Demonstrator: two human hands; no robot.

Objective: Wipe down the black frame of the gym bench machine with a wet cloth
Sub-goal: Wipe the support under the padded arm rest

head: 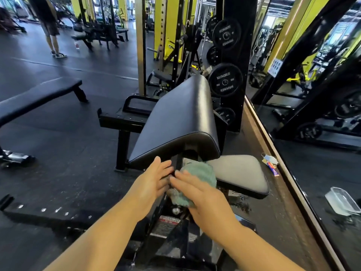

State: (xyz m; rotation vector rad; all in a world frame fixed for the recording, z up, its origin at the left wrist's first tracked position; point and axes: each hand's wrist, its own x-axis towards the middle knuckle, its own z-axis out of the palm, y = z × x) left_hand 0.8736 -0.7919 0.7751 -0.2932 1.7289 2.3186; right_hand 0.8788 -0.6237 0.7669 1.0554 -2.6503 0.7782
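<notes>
The bench machine has a slanted black arm pad (pixel 175 118) over a small black seat (pixel 240 173), both on a black steel frame (pixel 121 122). A green cloth (pixel 199 171) is bunched against the frame post between pad and seat. My right hand (pixel 203 194) lies on the cloth with fingers fairly straight, pressing it onto the post. Just left of it, my left hand (pixel 154 180) is spread, fingers straight, touching the frame under the pad's lower edge. The post itself is mostly hidden by both hands and the cloth.
A flat black bench (pixel 39 96) stands to the left. Weight plates (pixel 225 80) hang on a black rack behind the pad. A mirror wall (pixel 312 114) runs along the right, with a face mask and small items (pixel 270 162) at its base. A person (pixel 49 26) stands far left.
</notes>
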